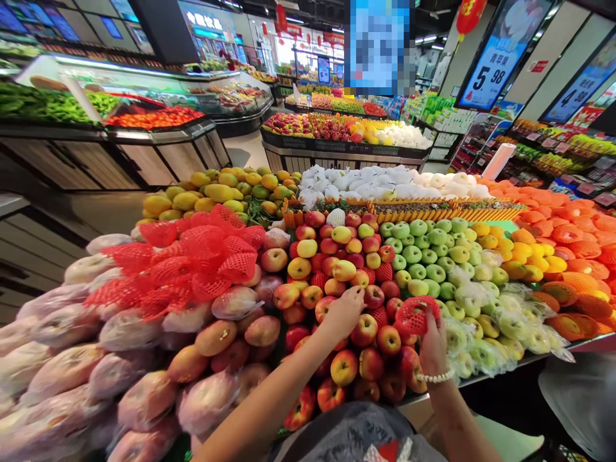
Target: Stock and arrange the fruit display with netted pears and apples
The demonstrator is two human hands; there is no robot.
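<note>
My left hand (345, 313) reaches over the pile of red and yellow apples (364, 329), its fingers drawn together at the tips beside a yellow-red apple (360, 278). Whatever lies between those fingertips is too small or hidden to name. At the right edge of the pile, my right hand (434, 343), with a beaded bracelet at the wrist, is closed on a red foam net (414, 316). Whether fruit sits inside that net I cannot tell. Several apples in the pile wear similar red nets. A heap of loose red foam nets (192, 260) lies on the wrapped fruit to the left.
Green apples (436, 253), some bagged in clear plastic, border the pile on the right; orange-netted fruit (568, 224) lies beyond. Plastic-wrapped fruit (72, 362) covers the left. Behind stand mangoes (221, 191), white-netted fruit (356, 183) and an orange picket divider (418, 210).
</note>
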